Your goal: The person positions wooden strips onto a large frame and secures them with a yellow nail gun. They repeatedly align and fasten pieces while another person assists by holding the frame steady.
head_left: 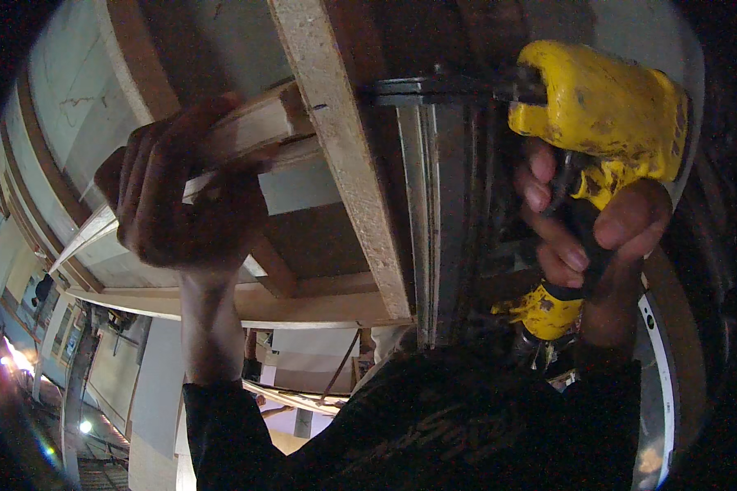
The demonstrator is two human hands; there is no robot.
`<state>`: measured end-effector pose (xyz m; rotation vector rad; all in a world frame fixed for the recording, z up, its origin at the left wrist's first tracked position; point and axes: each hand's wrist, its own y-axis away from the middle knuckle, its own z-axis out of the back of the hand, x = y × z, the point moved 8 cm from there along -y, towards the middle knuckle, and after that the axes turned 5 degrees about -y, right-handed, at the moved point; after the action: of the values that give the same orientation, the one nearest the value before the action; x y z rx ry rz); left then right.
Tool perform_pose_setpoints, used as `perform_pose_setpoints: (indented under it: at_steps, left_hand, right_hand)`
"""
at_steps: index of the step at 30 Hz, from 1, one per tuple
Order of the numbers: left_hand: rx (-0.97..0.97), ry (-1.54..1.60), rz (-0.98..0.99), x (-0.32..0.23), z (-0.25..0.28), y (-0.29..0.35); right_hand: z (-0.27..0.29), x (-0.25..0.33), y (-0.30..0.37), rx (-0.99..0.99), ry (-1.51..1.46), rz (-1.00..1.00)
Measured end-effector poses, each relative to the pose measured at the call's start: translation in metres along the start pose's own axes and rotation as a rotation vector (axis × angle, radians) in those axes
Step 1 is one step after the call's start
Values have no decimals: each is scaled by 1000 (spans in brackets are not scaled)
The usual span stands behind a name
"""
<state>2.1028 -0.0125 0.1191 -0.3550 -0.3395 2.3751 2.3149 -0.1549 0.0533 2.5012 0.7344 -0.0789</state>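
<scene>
My right hand is wrapped round the dark grip of a yellow nail gun, its paint worn and smudged. The gun's black nose points left, close beside a pale wooden slat; whether they touch I cannot tell. Below the nose runs a long metal magazine. My left hand is closed round a wooden strip left of the slat, fingers in shadow. The strip's end lies against or just behind the slat.
A large wooden frame with curved ribs and grey panels fills the upper left. Its lower rail crosses under my left hand. A metal ruler-like strip stands at the right. Boards and a lamp show lower left.
</scene>
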Motion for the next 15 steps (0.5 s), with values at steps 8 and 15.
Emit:
perform_pose_setpoints:
  at_steps: [8, 15]
  left_hand:
    - [16, -68, 4, -1, 1, 2]
    - [43, -31, -42, 1, 0, -2]
  right_hand:
    - [-2, 1, -3, 53, 37, 1]
    - [-1, -1, -5, 110, 8, -29]
